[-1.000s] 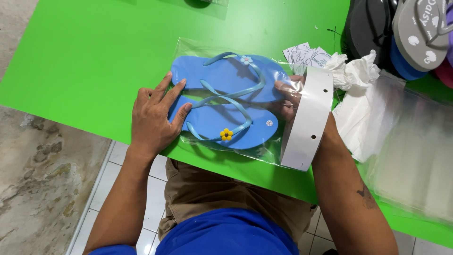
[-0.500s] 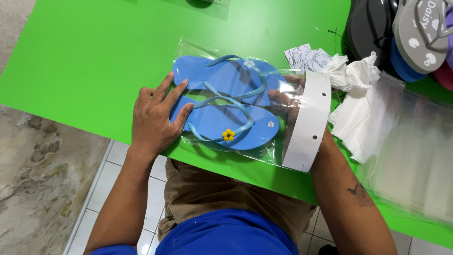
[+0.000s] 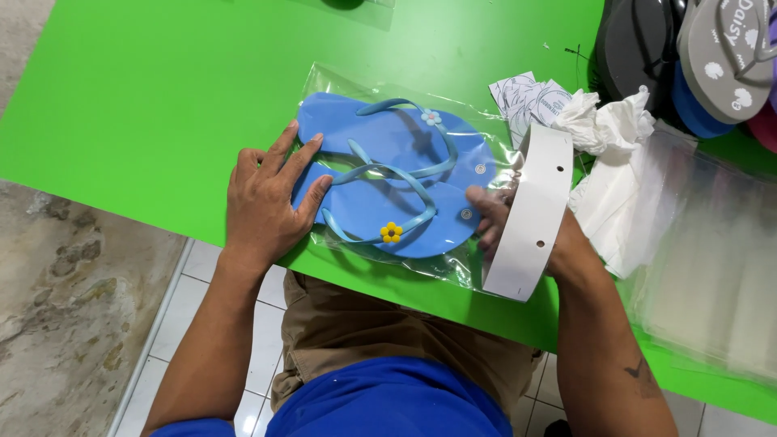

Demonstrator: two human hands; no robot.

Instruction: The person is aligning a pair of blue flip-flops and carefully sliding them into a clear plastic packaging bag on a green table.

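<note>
Little has shifted since a second ago: the white card strip (image 3: 530,212) has tilted slightly over the bag's open end. Nearest, the left hand (image 3: 267,202) lies flat with fingers spread on the clear plastic bag (image 3: 348,89), pressing the blue flip-flops (image 3: 396,174) inside it on the green table (image 3: 146,89). The right hand (image 3: 494,217) pinches the strip at the bag's mouth. Farther off lie crumpled white paper (image 3: 615,121), stacked clear bags (image 3: 712,267) and more sandals (image 3: 720,57).
</note>
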